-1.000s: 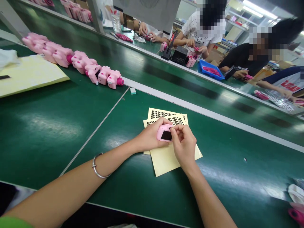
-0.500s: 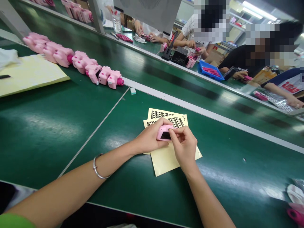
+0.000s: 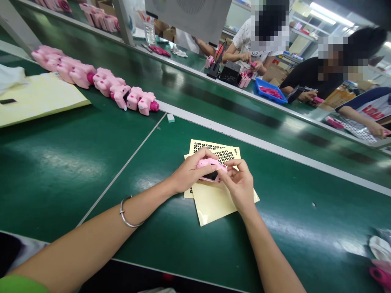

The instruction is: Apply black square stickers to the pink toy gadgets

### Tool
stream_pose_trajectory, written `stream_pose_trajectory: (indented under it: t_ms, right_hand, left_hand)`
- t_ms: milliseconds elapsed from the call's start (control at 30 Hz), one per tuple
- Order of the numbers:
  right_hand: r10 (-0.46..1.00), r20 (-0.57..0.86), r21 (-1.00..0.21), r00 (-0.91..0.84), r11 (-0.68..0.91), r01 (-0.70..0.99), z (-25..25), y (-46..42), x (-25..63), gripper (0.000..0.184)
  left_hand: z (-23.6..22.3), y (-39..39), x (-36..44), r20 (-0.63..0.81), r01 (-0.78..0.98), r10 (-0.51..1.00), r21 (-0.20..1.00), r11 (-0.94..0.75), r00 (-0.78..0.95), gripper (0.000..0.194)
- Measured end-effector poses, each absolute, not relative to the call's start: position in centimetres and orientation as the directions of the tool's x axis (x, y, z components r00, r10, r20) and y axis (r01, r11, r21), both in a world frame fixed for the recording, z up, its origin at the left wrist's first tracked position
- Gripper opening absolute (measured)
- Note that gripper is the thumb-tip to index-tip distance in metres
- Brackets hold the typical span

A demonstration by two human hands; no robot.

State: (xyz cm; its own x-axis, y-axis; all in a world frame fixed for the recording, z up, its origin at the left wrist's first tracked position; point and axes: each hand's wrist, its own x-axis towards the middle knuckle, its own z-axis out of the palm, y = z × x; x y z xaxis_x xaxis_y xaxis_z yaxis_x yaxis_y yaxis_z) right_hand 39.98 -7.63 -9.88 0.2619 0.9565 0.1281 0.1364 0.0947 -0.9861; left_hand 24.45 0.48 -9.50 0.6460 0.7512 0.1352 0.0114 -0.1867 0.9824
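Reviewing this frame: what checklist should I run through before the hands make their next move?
1. Left hand gripping the pink device: ok.
2. Right hand at the device's right end: ok.
3. Dark screen fully in view: not ok, fingers partly cover it.
4. Small part between the right fingertips: cannot tell, too small to make out.
5. Yellow sheets lying beneath the hands: ok.
6. Row of pink devices apart from both hands: ok.
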Motion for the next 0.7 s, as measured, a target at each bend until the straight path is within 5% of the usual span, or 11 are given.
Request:
stream_pose_trajectory:
  t_ms: [267, 433, 700]
  right_hand:
    - [0.991, 0.023, -0.988, 0.128, 0.002, 0.156, -9.9, -7.8, 39.7, 0.029]
    - [0.988, 0.08, -0.979, 0.129, 0.054, 0.195, -10.3, -7.8, 39.5, 0.027]
    - [0.989, 0.018, -0.991, 0.149, -0.002, 0.137, -10.7, -7.9, 39.8, 0.031]
  left_hand:
    - [-9.7, 0.5, 24.3, 0.14, -0.019, 0.768, 0.986, -0.165, 0.624, 0.021]
    - [-9.7, 0.3, 24.4, 0.153, -0.007, 0.786, 0.983, -0.185, 0.599, 0.019]
    - [-7.8, 0.2, 23.9, -0.144, 0.113, 0.665, 0.99, 0.089, 0.733, 0.027]
